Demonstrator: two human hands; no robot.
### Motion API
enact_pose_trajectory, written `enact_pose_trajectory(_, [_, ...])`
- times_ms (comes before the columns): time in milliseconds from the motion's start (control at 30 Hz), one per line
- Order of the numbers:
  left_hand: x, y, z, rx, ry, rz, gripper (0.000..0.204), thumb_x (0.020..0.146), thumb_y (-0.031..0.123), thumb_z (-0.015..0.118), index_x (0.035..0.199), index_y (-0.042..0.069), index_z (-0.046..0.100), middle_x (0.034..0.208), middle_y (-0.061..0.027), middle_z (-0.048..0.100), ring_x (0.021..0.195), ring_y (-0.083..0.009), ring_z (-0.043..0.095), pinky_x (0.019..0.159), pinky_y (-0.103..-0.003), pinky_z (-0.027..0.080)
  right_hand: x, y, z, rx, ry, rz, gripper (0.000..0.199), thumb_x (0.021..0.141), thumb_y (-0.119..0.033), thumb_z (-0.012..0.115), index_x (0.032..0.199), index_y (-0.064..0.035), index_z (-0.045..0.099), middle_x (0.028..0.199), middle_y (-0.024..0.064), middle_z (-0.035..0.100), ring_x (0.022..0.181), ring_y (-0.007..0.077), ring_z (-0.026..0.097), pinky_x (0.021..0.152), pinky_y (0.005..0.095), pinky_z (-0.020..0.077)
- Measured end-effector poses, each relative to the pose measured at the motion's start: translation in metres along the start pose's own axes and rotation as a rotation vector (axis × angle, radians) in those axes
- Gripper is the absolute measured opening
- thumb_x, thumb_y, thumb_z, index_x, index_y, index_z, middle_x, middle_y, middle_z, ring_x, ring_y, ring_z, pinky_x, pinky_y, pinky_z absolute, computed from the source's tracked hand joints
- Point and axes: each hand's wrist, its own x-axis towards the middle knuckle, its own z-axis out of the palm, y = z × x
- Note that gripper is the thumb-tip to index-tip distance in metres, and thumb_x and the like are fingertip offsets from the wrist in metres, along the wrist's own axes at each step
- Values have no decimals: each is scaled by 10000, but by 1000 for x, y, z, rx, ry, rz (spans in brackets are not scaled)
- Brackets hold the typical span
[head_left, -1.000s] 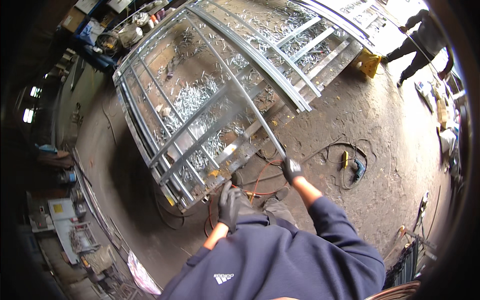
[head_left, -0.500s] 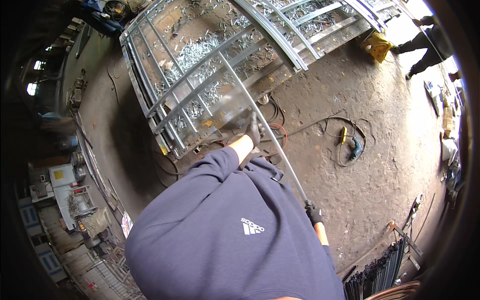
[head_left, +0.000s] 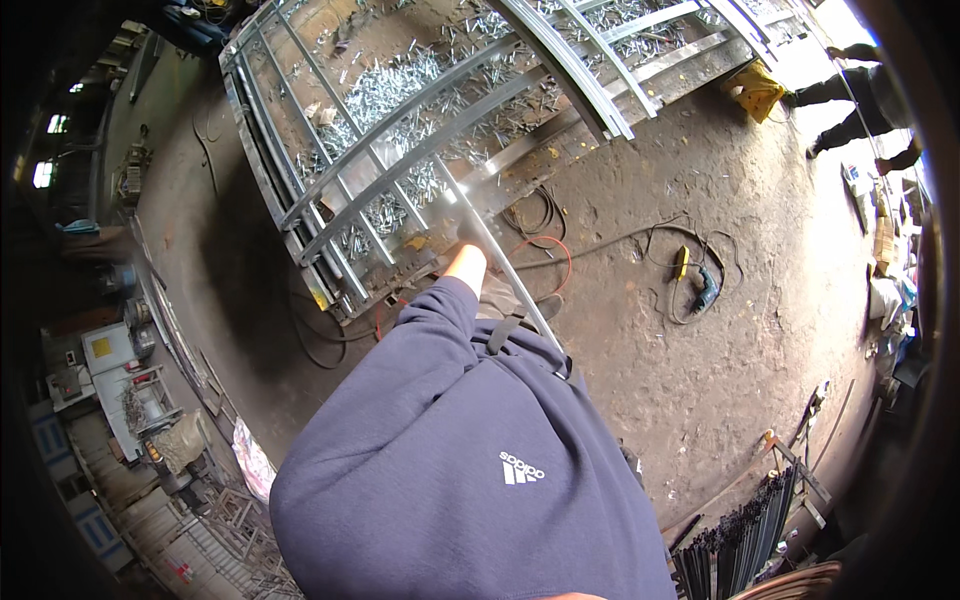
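Note:
A long, thin pale metal bar (head_left: 515, 285) slants from the near edge of a metal frame (head_left: 375, 190) down towards my right side, where my sweatshirt hides its lower end. My left hand (head_left: 472, 230), in a dark glove, is at the upper part of the bar and overlaps it. Motion smears its fingers, so their grip does not show. Of my right hand (head_left: 631, 459) only a small blurred bit shows past the sweatshirt's right edge, in line with the hidden end of the bar. The frame's long rails and crossbars lie on a low platform.
Metal offcuts (head_left: 395, 90) litter the platform. On the floor lie a blue power drill (head_left: 707, 289), cables (head_left: 540, 215) and an orange hose (head_left: 568, 262). A person (head_left: 850, 100) stands far right near a yellow bag (head_left: 757, 92). Dark bars (head_left: 745, 535) are stacked at lower right.
The bar has slid down towards me, its lower end passing behind my sweatshirt. My left hand has moved left and onto the bar. My right hand, earlier holding the bar's lower end, is now mostly hidden.

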Motion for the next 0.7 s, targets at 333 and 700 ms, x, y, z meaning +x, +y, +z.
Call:
enact_pose_trajectory(333, [49, 12, 27, 178, 43, 372, 240, 1014, 305, 540, 1069, 76, 587, 868, -69, 651, 621, -213, 636, 542, -366, 539, 30, -12, 25, 62, -38, -33, 474, 946, -503, 642, 877, -37, 696, 700, 101, 648, 682, 196, 610, 647, 375, 478])
enact_pose_trajectory(700, [19, 69, -42, 635, -73, 665, 229, 1055, 110, 489, 1225, 35, 623, 1033, -46, 682, 833, -115, 628, 769, -280, 531, 108, -3, 48, 164, -157, 79, 456, 1000, -506, 605, 878, -73, 675, 684, -24, 568, 627, 89, 494, 599, 298, 444])
